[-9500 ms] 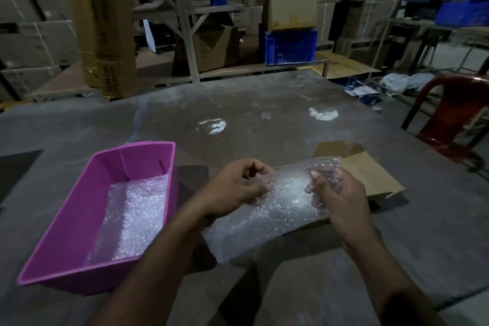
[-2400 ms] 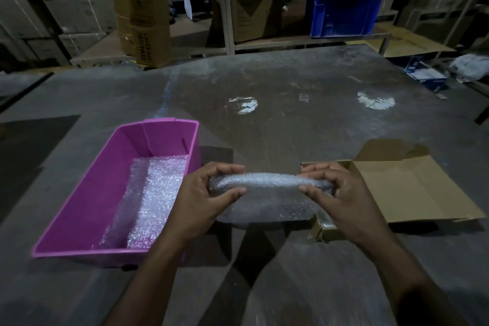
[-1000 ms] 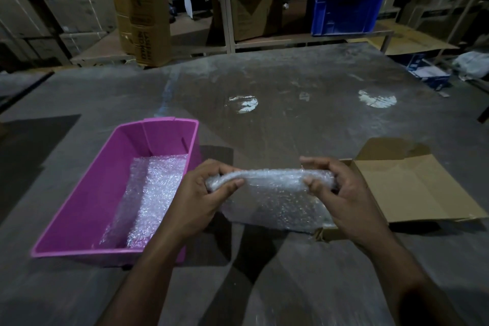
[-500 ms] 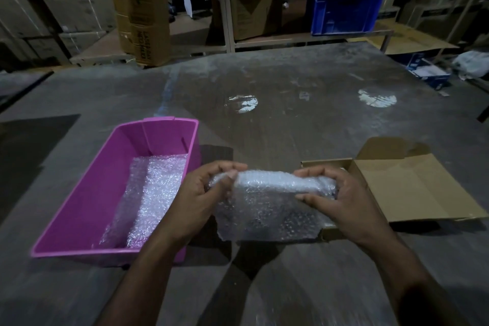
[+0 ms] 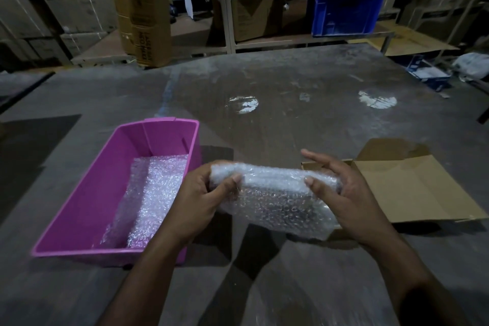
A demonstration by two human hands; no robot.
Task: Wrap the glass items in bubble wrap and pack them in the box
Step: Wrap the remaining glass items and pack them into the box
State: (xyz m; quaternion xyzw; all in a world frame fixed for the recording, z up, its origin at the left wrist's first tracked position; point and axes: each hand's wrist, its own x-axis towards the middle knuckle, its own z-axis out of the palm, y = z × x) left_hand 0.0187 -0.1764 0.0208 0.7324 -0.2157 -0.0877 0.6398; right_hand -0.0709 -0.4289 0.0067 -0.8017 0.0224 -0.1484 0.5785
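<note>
- Bundle (image 5: 275,193): a roll of bubble wrap held above the bench (image 5: 291,92), lying crosswise, with a loose flap hanging from its near side. What it holds is hidden by the wrap.
- Left hand (image 5: 201,198): grips the bundle's left end, fingers curled behind it and thumb pressed on the front.
- Right hand (image 5: 346,190): holds the bundle's right end, thumb on the near face, fingers (image 5: 317,157) reaching over the far side; the index finger sticks out nearly straight.
- Box (image 5: 412,190): brown cardboard, just right of the bundle, flaps open; its near left corner is hidden behind the bundle and right hand. Its inside cannot be made out.
- Bin (image 5: 105,193): pink plastic, left of the bundle, resting on the bench, partly behind the left forearm.
- Sheet (image 5: 150,198): bubble wrap lying along the floor of the bin, left of the bundle.
- Crate (image 5: 346,13): blue, on a low shelf well beyond the bundle, a carton on top of it.
- Cartons (image 5: 53,8): stacked far beyond the bundle, to the left, past the bench's far edge.
</note>
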